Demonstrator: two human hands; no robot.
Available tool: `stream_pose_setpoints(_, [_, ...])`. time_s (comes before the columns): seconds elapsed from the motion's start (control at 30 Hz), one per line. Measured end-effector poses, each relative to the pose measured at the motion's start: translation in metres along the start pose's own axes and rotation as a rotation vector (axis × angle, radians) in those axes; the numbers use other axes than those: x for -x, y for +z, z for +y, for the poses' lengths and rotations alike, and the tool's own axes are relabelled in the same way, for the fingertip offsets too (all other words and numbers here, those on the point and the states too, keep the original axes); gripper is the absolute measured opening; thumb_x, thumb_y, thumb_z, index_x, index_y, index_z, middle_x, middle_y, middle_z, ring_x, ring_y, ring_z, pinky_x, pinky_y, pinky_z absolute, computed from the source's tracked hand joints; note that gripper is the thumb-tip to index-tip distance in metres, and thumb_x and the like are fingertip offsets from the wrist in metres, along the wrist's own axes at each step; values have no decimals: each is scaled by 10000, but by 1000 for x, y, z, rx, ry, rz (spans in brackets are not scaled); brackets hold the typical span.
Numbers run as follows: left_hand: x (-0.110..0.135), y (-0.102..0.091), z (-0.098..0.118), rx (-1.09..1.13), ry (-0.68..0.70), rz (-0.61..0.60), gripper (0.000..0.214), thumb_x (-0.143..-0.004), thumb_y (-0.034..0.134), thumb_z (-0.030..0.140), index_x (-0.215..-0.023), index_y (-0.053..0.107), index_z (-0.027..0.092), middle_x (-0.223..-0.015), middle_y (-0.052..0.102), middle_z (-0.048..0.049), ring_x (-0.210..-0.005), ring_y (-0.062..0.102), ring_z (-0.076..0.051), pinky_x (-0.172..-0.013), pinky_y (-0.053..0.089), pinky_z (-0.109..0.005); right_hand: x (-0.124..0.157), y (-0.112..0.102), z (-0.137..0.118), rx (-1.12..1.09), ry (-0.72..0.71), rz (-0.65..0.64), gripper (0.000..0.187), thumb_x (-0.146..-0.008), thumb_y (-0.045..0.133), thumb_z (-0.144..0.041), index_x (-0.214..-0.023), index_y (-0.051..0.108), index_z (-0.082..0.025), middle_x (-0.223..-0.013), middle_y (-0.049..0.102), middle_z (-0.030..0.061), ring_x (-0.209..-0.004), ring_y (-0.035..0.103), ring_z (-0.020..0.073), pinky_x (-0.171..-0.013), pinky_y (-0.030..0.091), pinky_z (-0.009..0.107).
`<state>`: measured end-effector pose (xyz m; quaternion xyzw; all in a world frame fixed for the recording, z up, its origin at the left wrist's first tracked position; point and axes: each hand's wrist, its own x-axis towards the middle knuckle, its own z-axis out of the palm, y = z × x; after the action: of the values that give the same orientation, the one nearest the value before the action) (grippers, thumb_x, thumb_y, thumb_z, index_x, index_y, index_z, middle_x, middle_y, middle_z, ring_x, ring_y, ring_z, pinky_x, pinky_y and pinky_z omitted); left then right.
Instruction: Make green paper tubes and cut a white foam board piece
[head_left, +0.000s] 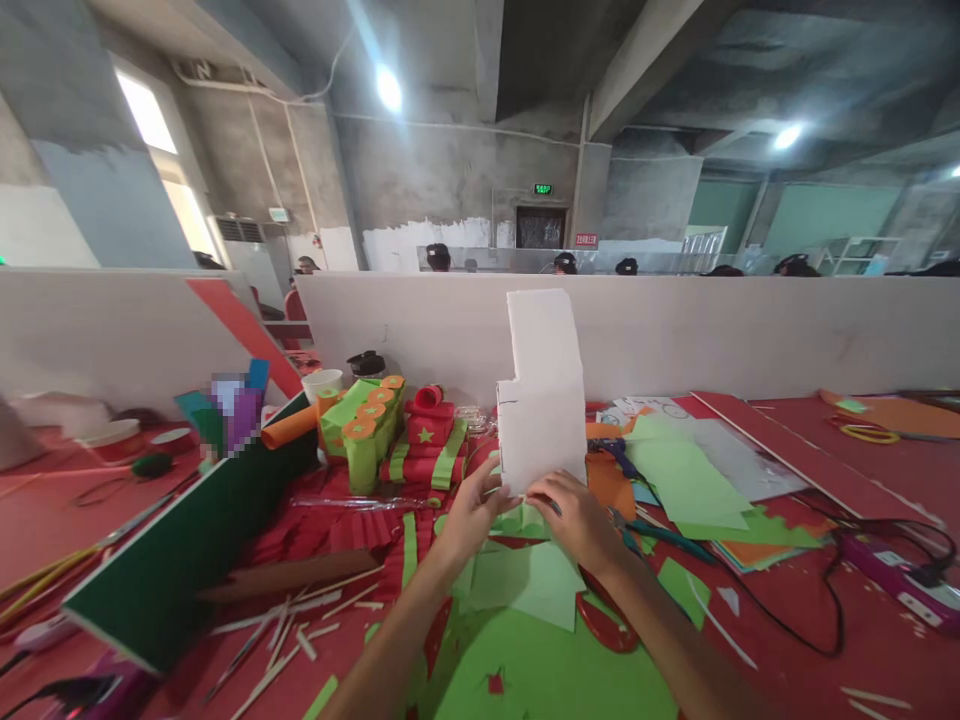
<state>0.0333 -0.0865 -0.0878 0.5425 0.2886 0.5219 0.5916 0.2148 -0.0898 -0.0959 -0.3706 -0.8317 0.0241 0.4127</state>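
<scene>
Nearest, at 6 o'clock, green paper [525,590] lies on the red bench [885,460], with thin sticks [285,630] at 8 o'clock. Just past the paper, both hands meet at the foot of a white card [544,400]. The left hand [471,512] pinches the card's lower left corner with thumb and fingers. The right hand [576,522] has its fingers curled close together on the bottom edge. I cannot tell if they pinch it or only press.

The card is in the middle of the bench and stands straight up. Its long side runs up and down, its top points to 12 o'clock, and its flat face looks at the person. The top part is narrower, with a step cut on the left side.

I think the card could flop or bend, because it is tall and held only at the bottom. If it tips toward 10 o'clock it could knock the paper toys [390,435] just beside it. The scissors [660,537] lie near the right hand at 3 o'clock, so a slip that way could poke a finger. Farther back is the low wall [712,335].
</scene>
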Motion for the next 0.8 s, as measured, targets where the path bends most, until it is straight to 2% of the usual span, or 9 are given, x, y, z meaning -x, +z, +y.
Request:
stream_pose_setpoints(0.13, [-1, -2, 2, 86, -21, -1, 534, -764, 768, 309, -1241, 579, 161, -1167, 689, -132, -1081, 634, -273, -934, 523, -395, 0, 3, 0, 11, -64, 53, 118, -952, 559, -153, -975, 649, -225, -892, 677, 42, -858, 606, 208, -778, 499, 331])
stream_pose_setpoints(0.37, [-1, -1, 0, 142, -72, 11, 526, -724, 781, 228, -1216, 609, 160, -1109, 717, -122, -1062, 648, -275, -936, 511, -396, -1, 1, -7, 74, -97, 61, 119, -964, 549, -189, -945, 666, -201, -868, 655, 53, -844, 570, 211, -766, 490, 347])
stream_pose_setpoints(0.53, [-2, -1, 4, 116, -67, -78, 542, -674, 777, 111, -1192, 635, 183, -1078, 737, -91, -1076, 646, -278, -939, 500, -377, -1, 3, -8, 96, -116, 94, 143, -976, 529, -199, -951, 670, -198, -873, 655, 55, -843, 563, 208, -772, 482, 350])
stream_pose_setpoints(0.8, [-2, 3, 4, 77, -1, -137, 429, -738, 792, 211, -1144, 660, 163, -1130, 720, -112, -1089, 641, -282, -965, 483, -382, -1, 7, -6, 136, -87, 104, 118, -954, 564, -180, -901, 665, -213, -845, 642, 44, -811, 566, 203, -755, 461, 342])
